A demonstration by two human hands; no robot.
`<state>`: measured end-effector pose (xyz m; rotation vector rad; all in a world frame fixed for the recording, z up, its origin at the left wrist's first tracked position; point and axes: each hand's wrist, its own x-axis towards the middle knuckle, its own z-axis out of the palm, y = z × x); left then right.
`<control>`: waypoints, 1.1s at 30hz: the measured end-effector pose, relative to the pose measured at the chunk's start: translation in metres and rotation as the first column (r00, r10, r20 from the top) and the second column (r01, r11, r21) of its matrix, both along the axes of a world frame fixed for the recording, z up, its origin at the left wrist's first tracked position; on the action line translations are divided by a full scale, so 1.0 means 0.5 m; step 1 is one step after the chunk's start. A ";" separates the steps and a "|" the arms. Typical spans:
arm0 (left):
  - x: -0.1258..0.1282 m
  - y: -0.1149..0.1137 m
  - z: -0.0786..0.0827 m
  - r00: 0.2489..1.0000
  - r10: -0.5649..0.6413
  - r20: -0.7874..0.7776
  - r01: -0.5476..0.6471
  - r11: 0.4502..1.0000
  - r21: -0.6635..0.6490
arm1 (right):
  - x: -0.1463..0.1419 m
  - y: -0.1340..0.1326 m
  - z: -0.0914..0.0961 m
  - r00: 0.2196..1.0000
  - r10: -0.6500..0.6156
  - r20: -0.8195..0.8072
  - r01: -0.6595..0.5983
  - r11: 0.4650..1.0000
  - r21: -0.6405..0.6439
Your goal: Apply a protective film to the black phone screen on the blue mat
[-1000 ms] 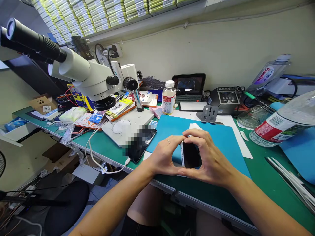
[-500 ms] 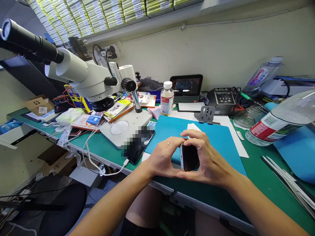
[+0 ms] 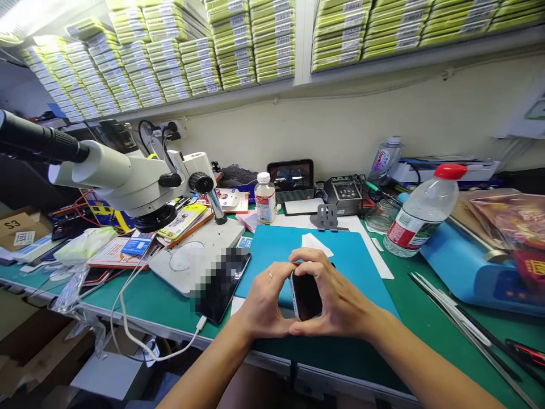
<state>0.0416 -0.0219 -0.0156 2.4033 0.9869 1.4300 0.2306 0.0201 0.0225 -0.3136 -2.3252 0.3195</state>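
Both my hands hold a small black phone (image 3: 305,295) upright over the near edge of the blue mat (image 3: 272,250). My left hand (image 3: 264,304) wraps its left side, a ring on one finger, thumb meeting the other thumb underneath. My right hand (image 3: 340,298) curls over the phone's top and right side. The dark screen faces me.
A white microscope (image 3: 128,179) stands at the left on its base. A second phone (image 3: 221,284) lies plugged into a white cable. A small labelled bottle (image 3: 264,199), a tablet (image 3: 293,175), a water bottle (image 3: 419,210) and a blue device (image 3: 472,267) sit around the mat.
The camera has tilted upward and back, showing more shelf and the right bench. My hands keep the same grip on the phone in about the same place on the mat.
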 end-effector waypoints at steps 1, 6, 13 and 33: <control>0.001 0.000 0.000 1.000 0.002 0.000 -0.002 1.000 -0.005 | 0.000 0.000 0.000 1.000 0.002 -0.002 -0.002 1.000 -0.005; 0.003 -0.001 0.000 1.000 -0.001 0.006 0.001 1.000 -0.003 | 0.000 0.003 -0.002 0.999 0.024 -0.031 -0.025 1.000 -0.016; 0.001 -0.005 -0.001 0.999 0.036 -0.023 -0.035 0.999 0.023 | -0.001 0.000 -0.005 0.998 0.028 -0.054 -0.029 0.999 -0.018; 0.001 -0.015 0.009 0.999 0.037 -0.003 -0.037 0.993 -0.108 | 0.009 0.006 0.000 0.994 0.055 -0.091 -0.062 0.996 -0.067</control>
